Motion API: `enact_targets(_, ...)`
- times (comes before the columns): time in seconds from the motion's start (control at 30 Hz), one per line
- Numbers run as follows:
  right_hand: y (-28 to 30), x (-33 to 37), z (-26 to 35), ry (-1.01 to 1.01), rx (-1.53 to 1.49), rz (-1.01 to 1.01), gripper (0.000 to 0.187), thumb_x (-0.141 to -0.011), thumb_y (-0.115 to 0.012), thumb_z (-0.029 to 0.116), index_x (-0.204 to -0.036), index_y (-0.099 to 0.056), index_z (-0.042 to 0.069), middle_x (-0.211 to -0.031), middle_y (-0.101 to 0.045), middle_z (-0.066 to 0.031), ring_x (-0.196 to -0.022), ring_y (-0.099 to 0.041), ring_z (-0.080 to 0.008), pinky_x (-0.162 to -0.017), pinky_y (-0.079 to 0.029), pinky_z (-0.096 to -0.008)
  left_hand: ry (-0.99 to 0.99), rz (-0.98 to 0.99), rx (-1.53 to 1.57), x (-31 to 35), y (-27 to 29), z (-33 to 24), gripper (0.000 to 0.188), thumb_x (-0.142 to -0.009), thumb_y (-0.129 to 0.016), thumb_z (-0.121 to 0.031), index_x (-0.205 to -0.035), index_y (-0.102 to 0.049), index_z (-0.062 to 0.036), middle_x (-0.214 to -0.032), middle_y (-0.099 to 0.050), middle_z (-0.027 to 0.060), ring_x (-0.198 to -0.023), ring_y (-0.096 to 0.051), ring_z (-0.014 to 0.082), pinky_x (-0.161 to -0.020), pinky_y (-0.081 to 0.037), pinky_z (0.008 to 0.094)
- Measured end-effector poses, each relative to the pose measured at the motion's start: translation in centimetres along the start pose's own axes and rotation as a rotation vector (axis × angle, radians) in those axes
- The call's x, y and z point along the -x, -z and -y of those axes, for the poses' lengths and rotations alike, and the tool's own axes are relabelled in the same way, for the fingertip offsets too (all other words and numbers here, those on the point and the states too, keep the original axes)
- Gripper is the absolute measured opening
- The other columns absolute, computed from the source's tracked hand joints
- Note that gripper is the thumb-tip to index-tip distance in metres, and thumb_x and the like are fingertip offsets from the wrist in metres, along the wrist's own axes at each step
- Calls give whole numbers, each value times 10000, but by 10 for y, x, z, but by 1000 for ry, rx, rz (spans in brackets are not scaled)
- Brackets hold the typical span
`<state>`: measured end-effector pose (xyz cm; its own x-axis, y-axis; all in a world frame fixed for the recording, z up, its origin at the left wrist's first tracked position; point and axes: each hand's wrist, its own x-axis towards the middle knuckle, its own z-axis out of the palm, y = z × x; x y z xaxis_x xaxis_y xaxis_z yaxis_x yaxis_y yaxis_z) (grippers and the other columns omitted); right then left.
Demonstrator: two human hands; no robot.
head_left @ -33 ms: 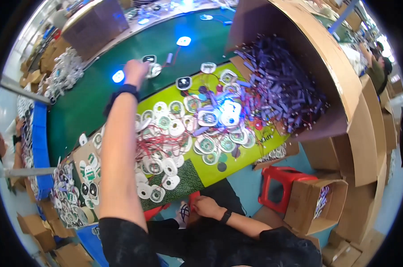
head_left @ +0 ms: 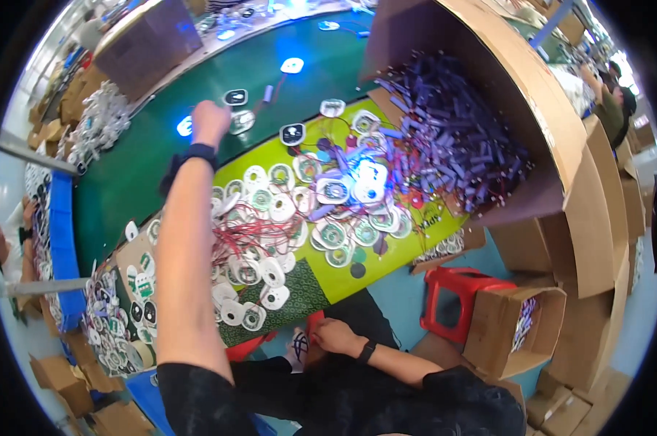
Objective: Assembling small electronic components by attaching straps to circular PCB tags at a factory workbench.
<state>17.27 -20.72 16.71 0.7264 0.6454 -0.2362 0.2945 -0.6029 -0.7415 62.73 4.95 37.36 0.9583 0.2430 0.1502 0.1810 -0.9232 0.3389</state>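
Observation:
My left hand (head_left: 211, 122) reaches out over the green belt surface (head_left: 143, 163), its fingers mostly hidden behind the back of the hand. Just left of it glows a blue-lit white disc module (head_left: 185, 126). To its right lies a round white module (head_left: 242, 121), with a black-faced module (head_left: 235, 97) behind. A wire joins another lit module (head_left: 292, 66) to a purple cylindrical cell (head_left: 268, 94). Low in front of my body, my right hand (head_left: 335, 336) is curled closed beside a bare foot with dark straps (head_left: 300, 344); anything inside its fingers is hidden.
Round white modules with red wires (head_left: 259, 218) are heaped on the yellow-green mat (head_left: 372, 269). A large carton (head_left: 517, 80) on its side spills purple cells (head_left: 452, 138). More modules (head_left: 110, 320) pile at the left. A red stool (head_left: 434, 305) stands beside an open box (head_left: 481, 341).
My left hand has drawn slightly left, away from the round white module, toward the lit disc module. The whole view has shifted a little. My right hand stays where it was.

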Motion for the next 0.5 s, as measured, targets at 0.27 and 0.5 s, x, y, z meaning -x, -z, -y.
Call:
enact_targets(0.27, 14, -3, 5, 63, -170, 72, 195, -912, -568, 215, -972, -699, 84, -919, -654, -127, -910, -662, -336, -774, -533, -456, -616, 376, 400, 143, 36, -105, 337, -856, -727, -240, -1127, -710, -40, -1051, -709, 168, -968, -678, 342, -873, -539, 407)
enact_targets(0.5, 157, 28, 52, 228, -453, 104, 231, -963, -567, 211, -1050, -688, 34, -1011, -670, -136, -982, -648, -318, -885, -508, -380, -824, 365, 246, 190, -8, -129, 440, -775, -799, -269, -1125, -680, -31, -1092, -641, 197, -1050, -617, 381, -913, -514, 452)
